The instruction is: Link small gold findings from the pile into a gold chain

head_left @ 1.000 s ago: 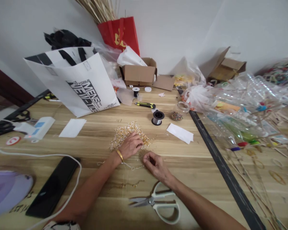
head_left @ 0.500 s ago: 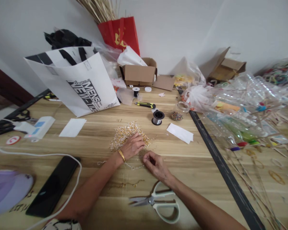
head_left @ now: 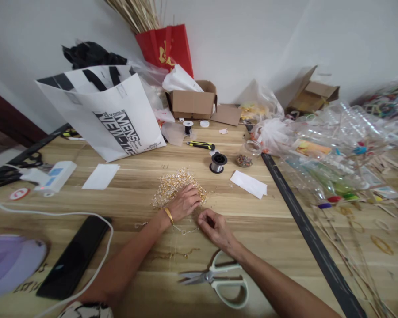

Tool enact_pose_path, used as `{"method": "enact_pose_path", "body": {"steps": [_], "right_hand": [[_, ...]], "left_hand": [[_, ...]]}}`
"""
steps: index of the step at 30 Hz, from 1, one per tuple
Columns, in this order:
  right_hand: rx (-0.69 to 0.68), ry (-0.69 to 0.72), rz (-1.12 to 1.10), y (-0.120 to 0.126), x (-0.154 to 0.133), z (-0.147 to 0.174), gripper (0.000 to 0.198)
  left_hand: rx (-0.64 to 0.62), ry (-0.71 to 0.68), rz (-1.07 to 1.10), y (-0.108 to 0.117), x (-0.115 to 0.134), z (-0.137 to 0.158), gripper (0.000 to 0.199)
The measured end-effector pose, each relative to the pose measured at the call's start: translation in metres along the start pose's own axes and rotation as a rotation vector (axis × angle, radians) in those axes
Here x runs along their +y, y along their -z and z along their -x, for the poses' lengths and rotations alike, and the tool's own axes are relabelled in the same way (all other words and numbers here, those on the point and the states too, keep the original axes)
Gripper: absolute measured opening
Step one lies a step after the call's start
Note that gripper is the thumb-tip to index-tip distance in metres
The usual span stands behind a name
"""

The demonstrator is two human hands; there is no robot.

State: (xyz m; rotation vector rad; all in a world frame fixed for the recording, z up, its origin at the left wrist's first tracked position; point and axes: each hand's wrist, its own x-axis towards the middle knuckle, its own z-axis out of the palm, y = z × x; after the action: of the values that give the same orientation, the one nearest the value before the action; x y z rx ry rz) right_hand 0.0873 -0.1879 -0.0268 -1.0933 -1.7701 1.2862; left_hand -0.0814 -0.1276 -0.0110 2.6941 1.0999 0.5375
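Observation:
My left hand (head_left: 185, 202) rests at the near right edge of a loose pile of small gold and clear beads (head_left: 172, 183), fingers bent down and together. What its fingertips pinch is hidden. Close beside it, my right hand (head_left: 215, 226) is closed in a pinch, and anything between thumb and forefinger is too small to name. A thin silver chain (head_left: 184, 232) runs from near my left wrist to beside the right fingertips; whether they grip it I cannot tell. Below lie a gold chain (head_left: 177, 255) and scissors (head_left: 215, 279) with pale handles, partly spread, by my right forearm.
Beyond the beads are a wire spool (head_left: 218, 163), a yellow-black utility knife (head_left: 200, 145), a bead jar (head_left: 248, 154) and a white paper (head_left: 248, 183). At left lie a phone (head_left: 74, 256) and a white cable (head_left: 69, 214). Plastic bottles (head_left: 338, 163) crowd the right side.

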Motion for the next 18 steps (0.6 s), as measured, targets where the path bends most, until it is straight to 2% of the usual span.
{"method": "enact_pose_path", "body": {"steps": [8,18], "right_hand": [[0.001,0.003,-0.014,0.001,-0.001,0.0,0.013],[0.006,-0.005,-0.042,0.002,-0.004,0.0,0.013]], "left_hand": [[0.079,0.087,0.139,0.004,-0.002,-0.001,0.012],[0.105,0.186,0.227,0.01,-0.005,0.0,0.012]]}}
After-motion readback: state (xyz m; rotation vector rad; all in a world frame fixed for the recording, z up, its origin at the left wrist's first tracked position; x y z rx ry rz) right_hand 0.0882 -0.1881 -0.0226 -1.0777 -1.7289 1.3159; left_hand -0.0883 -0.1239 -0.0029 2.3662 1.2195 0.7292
